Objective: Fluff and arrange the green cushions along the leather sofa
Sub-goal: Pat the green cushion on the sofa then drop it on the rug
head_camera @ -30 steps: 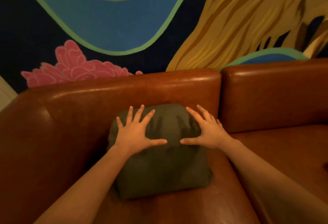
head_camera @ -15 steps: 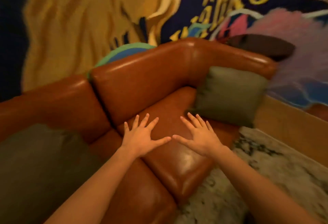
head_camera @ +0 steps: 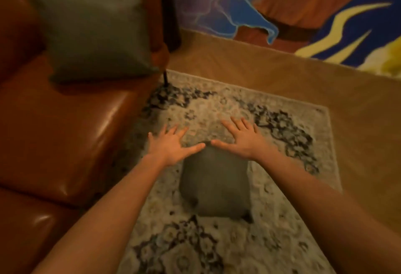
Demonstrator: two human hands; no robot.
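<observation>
A green cushion (head_camera: pixel 214 184) lies flat on the patterned rug, below and between my forearms. My left hand (head_camera: pixel 171 145) and my right hand (head_camera: pixel 240 138) hover over its far edge, palms down, fingers spread, holding nothing. A second green cushion (head_camera: pixel 93 32) leans upright against the arm end of the brown leather sofa (head_camera: pixel 54 134) at the upper left.
The grey and dark patterned rug (head_camera: pixel 238 108) covers the floor by the sofa, with tan flooring (head_camera: pixel 325 82) beyond it. A painted mural wall (head_camera: pixel 282 0) runs along the top right. A dark thin sofa leg (head_camera: pixel 166 77) stands at the rug's corner.
My view has swung right and down, from the sofa's corner seat to the rug. Both hands have left the first cushion and now hover over a cushion on the floor.
</observation>
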